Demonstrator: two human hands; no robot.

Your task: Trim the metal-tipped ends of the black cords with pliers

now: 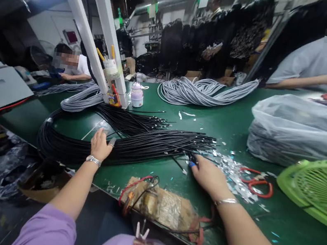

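A long bundle of thin black cables [147, 147] lies curved across the green table, its cut ends toward the right. My left hand [101, 145], with a grey cover on one fingertip, rests at the near-left part of this bundle, fingers stretched and thumb apart. At the cable ends, my right hand [209, 175] has its thumb and fingers closed together on a black cable end; the thumb tip shows blue. A second group of black cables [132, 120] lies just behind the first. White and silvery scraps [234, 174] are scattered beside my right hand.
Red-handled scissors [260, 188] and a green fan [321, 190] are on the right. Grey cable coils [200, 92], a clear plastic bag [300, 128] and a lilac bottle [137, 95] stand behind. A taped cardboard-covered block [164, 208] sits at the near edge. Two co-workers sit beyond.
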